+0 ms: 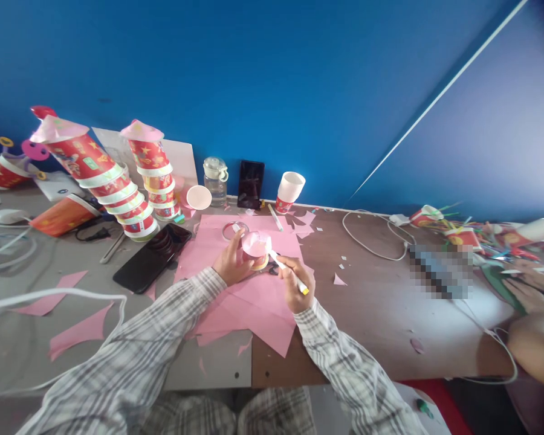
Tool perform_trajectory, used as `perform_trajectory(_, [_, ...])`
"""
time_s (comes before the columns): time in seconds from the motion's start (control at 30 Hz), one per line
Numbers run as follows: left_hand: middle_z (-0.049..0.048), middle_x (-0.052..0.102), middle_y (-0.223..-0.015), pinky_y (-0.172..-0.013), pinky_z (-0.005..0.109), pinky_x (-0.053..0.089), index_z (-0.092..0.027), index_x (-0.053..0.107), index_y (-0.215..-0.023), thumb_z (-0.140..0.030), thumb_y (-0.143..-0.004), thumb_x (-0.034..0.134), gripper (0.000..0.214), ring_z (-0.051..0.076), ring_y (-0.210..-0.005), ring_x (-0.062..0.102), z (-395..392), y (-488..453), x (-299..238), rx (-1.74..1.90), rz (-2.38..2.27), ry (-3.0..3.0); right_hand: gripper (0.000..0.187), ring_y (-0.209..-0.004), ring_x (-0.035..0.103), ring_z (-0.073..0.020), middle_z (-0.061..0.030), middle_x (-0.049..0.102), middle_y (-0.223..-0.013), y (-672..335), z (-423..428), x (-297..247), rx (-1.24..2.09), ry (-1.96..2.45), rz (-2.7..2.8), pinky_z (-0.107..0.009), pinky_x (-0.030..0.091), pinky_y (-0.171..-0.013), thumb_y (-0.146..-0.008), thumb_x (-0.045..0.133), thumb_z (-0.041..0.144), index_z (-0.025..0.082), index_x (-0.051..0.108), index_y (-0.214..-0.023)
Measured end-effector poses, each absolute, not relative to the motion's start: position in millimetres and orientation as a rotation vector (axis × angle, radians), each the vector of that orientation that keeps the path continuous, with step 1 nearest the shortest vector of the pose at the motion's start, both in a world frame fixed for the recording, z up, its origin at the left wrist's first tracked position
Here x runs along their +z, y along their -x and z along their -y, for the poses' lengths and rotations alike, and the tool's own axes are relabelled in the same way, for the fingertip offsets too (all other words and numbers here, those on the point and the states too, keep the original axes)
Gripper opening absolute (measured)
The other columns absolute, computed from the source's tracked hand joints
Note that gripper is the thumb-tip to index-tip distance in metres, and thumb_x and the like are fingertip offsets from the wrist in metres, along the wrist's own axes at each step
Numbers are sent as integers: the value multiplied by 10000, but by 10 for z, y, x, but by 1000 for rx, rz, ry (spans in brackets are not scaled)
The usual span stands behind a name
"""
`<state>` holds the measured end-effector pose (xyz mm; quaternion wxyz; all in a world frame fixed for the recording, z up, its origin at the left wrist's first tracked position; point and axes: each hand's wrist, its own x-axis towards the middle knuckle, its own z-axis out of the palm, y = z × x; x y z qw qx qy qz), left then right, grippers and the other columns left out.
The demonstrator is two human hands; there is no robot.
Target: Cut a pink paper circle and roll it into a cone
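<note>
My left hand (230,261) is closed round a small paper cup (256,249) with a pink paper piece over its top, held just above the table. My right hand (294,280) grips a white marker (289,272) with a yellow cap end, its tip touching the cup's right side. Both hands hover over pink paper sheets (254,302) spread across the table. A round clear lid or ring (234,229) lies on the pink paper just behind the cup.
Two leaning towers of stacked red paper cups (118,181) stand at the left, with a black phone (153,257) in front of them. A glass jar (216,180), a dark phone (251,183) and upright cups (289,192) line the blue wall. Another person's hands (532,284) work at the right.
</note>
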<state>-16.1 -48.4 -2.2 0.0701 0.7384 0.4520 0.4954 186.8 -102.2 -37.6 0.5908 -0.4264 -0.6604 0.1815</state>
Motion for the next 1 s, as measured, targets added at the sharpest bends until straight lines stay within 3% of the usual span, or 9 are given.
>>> perform_trajectory(0.4, [171, 495, -1125, -706, 426, 570, -168, 225, -1253, -327, -700, 547, 660, 265, -894, 588, 529, 158, 90, 1515, -1277, -2396, 465, -634, 741, -244, -52, 803, -743, -1860, 1038, -383, 441, 984, 1598, -390, 637, -623, -1127, 713, 593, 213, 981, -1136])
perform_trajectory(0.7, [152, 478, -1128, -672, 391, 580, -197, 323, -1181, -338, -742, 487, 489, 253, -912, 590, 529, 149, 125, 1602, -1243, -2550, 394, -607, 740, -233, -11, 759, -689, -1872, 1036, -358, 399, 949, 1568, -365, 624, -613, -1125, 729, 524, 225, 986, -1113])
perform_trajectory(1.0, [187, 505, -1100, -679, 393, 567, -159, 162, -1267, -363, -727, 514, 675, 271, -895, 599, 523, 144, 88, 1598, -1260, -2503, 388, -505, 592, -178, 18, 702, -654, -1848, 1062, -311, 440, 944, 1514, -337, 555, -569, -1135, 729, 511, 209, 968, -1091])
